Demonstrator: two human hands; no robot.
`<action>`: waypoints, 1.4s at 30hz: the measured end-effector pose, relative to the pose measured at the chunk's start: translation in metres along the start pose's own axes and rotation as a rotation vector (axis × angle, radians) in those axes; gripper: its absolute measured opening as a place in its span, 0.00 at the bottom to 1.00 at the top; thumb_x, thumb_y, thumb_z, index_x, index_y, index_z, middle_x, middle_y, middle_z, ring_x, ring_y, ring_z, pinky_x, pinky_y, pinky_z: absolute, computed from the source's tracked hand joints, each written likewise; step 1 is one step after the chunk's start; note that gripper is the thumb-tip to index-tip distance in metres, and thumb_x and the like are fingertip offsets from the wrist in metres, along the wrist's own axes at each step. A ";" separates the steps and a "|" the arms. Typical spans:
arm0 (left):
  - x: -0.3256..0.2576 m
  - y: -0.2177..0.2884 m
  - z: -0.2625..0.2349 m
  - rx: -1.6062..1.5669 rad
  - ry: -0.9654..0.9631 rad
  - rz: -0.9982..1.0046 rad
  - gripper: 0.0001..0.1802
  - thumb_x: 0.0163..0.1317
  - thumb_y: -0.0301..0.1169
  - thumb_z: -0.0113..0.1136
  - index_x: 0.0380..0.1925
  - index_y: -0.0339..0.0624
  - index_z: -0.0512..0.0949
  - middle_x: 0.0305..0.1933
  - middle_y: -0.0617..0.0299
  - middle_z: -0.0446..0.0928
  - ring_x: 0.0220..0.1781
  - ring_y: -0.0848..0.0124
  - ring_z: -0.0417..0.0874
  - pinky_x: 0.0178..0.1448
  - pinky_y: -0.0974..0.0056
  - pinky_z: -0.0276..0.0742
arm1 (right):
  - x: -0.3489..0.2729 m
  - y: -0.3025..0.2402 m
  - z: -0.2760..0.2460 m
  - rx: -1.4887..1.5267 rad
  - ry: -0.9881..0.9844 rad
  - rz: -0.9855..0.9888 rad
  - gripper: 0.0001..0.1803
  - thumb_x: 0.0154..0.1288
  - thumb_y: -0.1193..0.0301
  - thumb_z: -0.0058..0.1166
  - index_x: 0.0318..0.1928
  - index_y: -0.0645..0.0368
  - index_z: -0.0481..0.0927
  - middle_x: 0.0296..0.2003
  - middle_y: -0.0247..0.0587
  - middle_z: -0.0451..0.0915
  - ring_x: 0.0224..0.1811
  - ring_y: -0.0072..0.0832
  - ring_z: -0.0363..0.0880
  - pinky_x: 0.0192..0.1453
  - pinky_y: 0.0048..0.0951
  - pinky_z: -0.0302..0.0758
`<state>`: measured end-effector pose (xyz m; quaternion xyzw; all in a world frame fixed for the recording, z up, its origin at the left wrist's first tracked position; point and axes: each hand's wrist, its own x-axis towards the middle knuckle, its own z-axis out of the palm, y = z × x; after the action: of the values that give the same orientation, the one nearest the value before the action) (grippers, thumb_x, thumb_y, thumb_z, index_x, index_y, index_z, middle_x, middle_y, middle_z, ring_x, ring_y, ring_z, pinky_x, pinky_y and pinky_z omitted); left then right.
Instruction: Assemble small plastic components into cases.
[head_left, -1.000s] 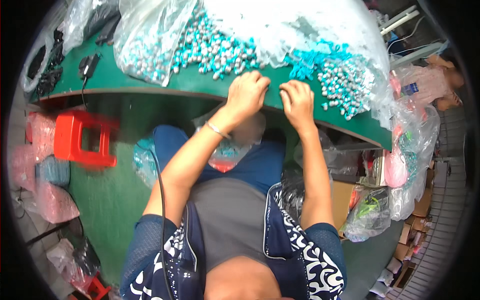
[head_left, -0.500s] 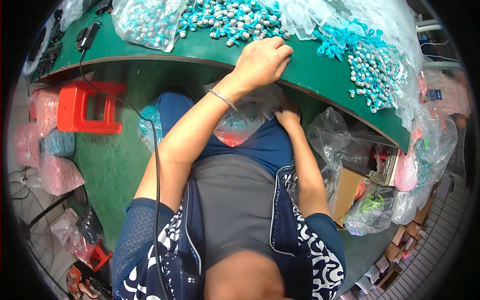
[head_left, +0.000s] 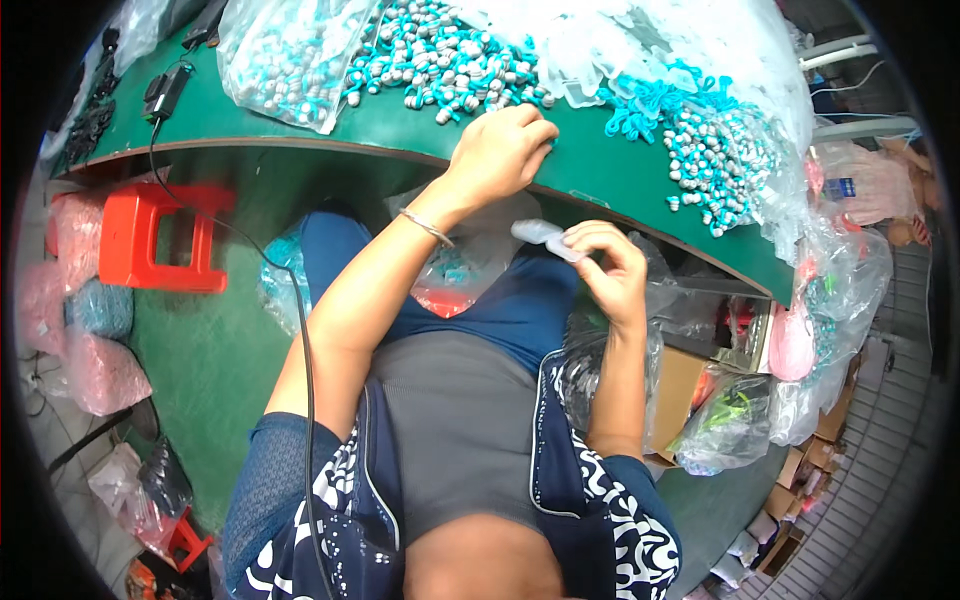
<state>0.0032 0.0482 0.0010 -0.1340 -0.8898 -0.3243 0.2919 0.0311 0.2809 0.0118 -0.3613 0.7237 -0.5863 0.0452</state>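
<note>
My left hand (head_left: 500,152) is over the table's front edge, its fingers curled closed; whatever they hold is hidden. Lower and to the right, my right hand (head_left: 612,268) pinches a translucent whitish plastic piece (head_left: 540,233) with rounded ends between thumb and fingers, above my lap. Beyond my left hand lies a heap of teal cords with grey-white striped beads (head_left: 440,60). To the right is a bundle of teal cord loops (head_left: 635,105), with more beaded cords (head_left: 720,160) beside it. Translucent plastic pieces (head_left: 590,55) are piled behind.
A clear bag of beaded cords (head_left: 285,65) and a small black device (head_left: 165,92) with a cable lie on the green table (head_left: 400,135). A red stool (head_left: 115,240) stands at left. Clear bags and a cardboard box (head_left: 675,395) sit at right. Another bag (head_left: 465,260) is between my legs.
My right hand has risen from my lap and now shows the translucent plastic piece in its pinch. My left hand stays closed at the table edge; the whole view has shifted slightly.
</note>
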 end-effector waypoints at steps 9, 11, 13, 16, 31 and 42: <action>0.000 -0.002 0.004 -0.056 0.006 -0.038 0.08 0.56 0.27 0.64 0.37 0.42 0.81 0.36 0.57 0.78 0.39 0.56 0.82 0.42 0.55 0.79 | 0.041 0.013 -0.001 -0.832 0.219 -0.221 0.09 0.52 0.79 0.64 0.37 0.59 0.82 0.39 0.40 0.80 0.45 0.42 0.78 0.51 0.39 0.74; 0.001 -0.001 0.002 -0.056 0.001 -0.049 0.08 0.56 0.27 0.64 0.37 0.42 0.81 0.36 0.57 0.78 0.39 0.56 0.82 0.42 0.55 0.79 | 0.047 0.016 -0.002 -0.858 0.182 -0.252 0.10 0.53 0.78 0.65 0.38 0.59 0.82 0.38 0.39 0.80 0.45 0.41 0.78 0.50 0.39 0.74; -0.001 -0.001 0.002 -0.055 0.001 -0.060 0.08 0.55 0.27 0.64 0.37 0.42 0.81 0.36 0.57 0.78 0.39 0.56 0.82 0.42 0.55 0.79 | 0.050 0.017 -0.003 -0.809 0.141 -0.262 0.09 0.54 0.77 0.64 0.38 0.58 0.82 0.38 0.40 0.81 0.45 0.40 0.78 0.49 0.39 0.74; -0.003 -0.002 0.000 -0.046 0.011 -0.062 0.10 0.55 0.26 0.63 0.38 0.43 0.81 0.35 0.57 0.78 0.39 0.56 0.82 0.41 0.55 0.79 | 0.064 0.013 -0.008 -0.785 0.183 -0.264 0.08 0.57 0.75 0.62 0.39 0.57 0.83 0.38 0.40 0.81 0.45 0.40 0.79 0.49 0.39 0.73; -0.003 -0.002 0.000 0.000 -0.039 0.060 0.17 0.52 0.24 0.62 0.43 0.52 0.84 0.37 0.60 0.76 0.40 0.59 0.79 0.43 0.57 0.76 | 0.147 0.055 -0.043 -1.215 0.294 -0.207 0.10 0.56 0.70 0.61 0.40 0.52 0.82 0.35 0.37 0.78 0.43 0.38 0.78 0.47 0.45 0.68; -0.003 0.001 0.001 0.009 -0.021 0.060 0.16 0.53 0.25 0.62 0.43 0.51 0.84 0.37 0.60 0.76 0.40 0.60 0.80 0.44 0.57 0.76 | 0.088 0.000 -0.025 -1.046 -0.069 -0.264 0.12 0.56 0.72 0.63 0.42 0.54 0.82 0.34 0.37 0.79 0.40 0.35 0.78 0.45 0.39 0.69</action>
<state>0.0056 0.0488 -0.0009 -0.1628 -0.8897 -0.3101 0.2928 -0.0459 0.2508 0.0511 -0.4426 0.8655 -0.1360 -0.1912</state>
